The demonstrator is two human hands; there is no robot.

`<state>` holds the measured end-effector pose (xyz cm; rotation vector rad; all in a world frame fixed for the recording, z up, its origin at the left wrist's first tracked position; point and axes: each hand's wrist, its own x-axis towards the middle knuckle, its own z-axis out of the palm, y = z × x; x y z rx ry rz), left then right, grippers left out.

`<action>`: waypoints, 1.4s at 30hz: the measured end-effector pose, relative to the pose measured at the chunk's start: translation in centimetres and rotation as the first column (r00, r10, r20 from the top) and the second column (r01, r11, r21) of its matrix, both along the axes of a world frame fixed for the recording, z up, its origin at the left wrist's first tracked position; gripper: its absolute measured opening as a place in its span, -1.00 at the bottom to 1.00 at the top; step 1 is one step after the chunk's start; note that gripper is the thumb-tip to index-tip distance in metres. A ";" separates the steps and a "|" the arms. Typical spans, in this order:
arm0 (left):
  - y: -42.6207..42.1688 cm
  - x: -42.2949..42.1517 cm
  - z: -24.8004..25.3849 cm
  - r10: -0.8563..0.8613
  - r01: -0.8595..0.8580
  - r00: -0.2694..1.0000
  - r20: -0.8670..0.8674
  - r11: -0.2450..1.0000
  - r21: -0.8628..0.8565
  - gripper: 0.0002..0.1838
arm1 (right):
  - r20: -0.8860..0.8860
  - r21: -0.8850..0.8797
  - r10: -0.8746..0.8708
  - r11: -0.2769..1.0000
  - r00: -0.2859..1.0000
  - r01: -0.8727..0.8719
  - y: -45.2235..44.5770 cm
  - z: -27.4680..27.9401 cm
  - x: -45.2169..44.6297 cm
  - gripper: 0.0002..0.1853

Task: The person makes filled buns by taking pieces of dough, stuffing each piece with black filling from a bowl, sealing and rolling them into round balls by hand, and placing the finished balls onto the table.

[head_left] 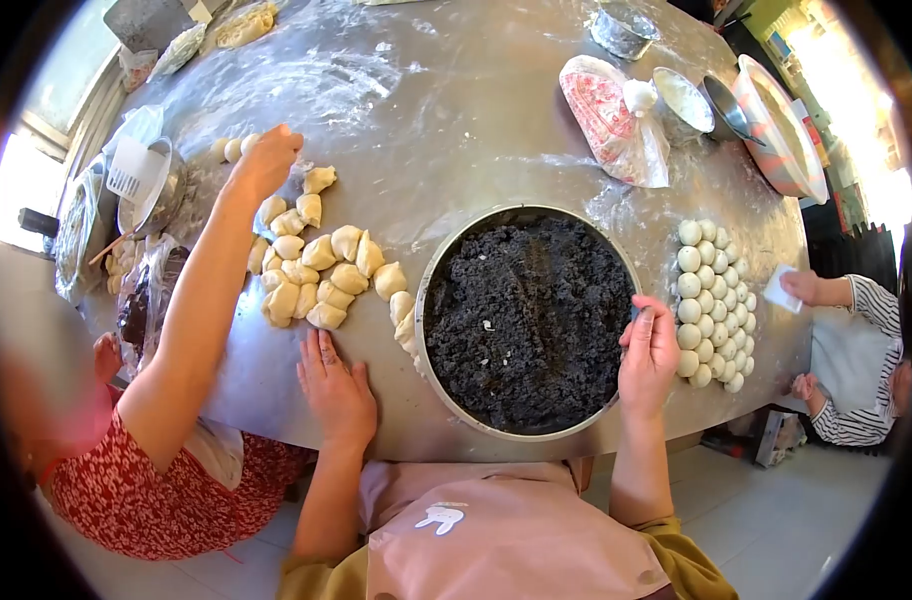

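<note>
A large round metal pan full of dark, crumbly filling stands on the metal table before me. My right hand is closed at the pan's right rim, its fingers curled over the edge. Flat on the table to the left of the pan lies my left hand, open, fingers spread and holding nothing. Just beyond its fingertips is a cluster of pale dough pieces, some of them reaching the pan's left side. To the right of my right hand, smooth round dough balls stand in close rows.
At left, a co-worker's arm reaches across the table beside a metal bowl. Another person at right holds a white card-like object. A red-and-white bag, small bowls and a large basin are at the far right.
</note>
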<state>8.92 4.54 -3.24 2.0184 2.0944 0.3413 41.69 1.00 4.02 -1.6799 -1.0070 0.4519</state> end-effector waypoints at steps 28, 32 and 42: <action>-2.4 -3.0 5.5 0.156 0.047 0.726 0.670 0.961 -0.274 -0.73 | 0.599 -0.488 0.691 0.716 0.405 -0.499 6.6 3.9 -6.2 -0.81; -2.8 -2.4 7.7 0.369 0.212 0.129 0.920 0.896 -0.389 -0.68 | 0.579 -0.477 0.696 0.712 0.425 -0.515 5.7 4.3 -6.0 -0.81; -0.5 7.6 11.4 0.601 0.502 -0.349 0.719 0.768 -0.398 -0.68 | -0.100 -0.356 0.518 0.779 0.850 -0.517 2.7 6.3 -3.6 -0.79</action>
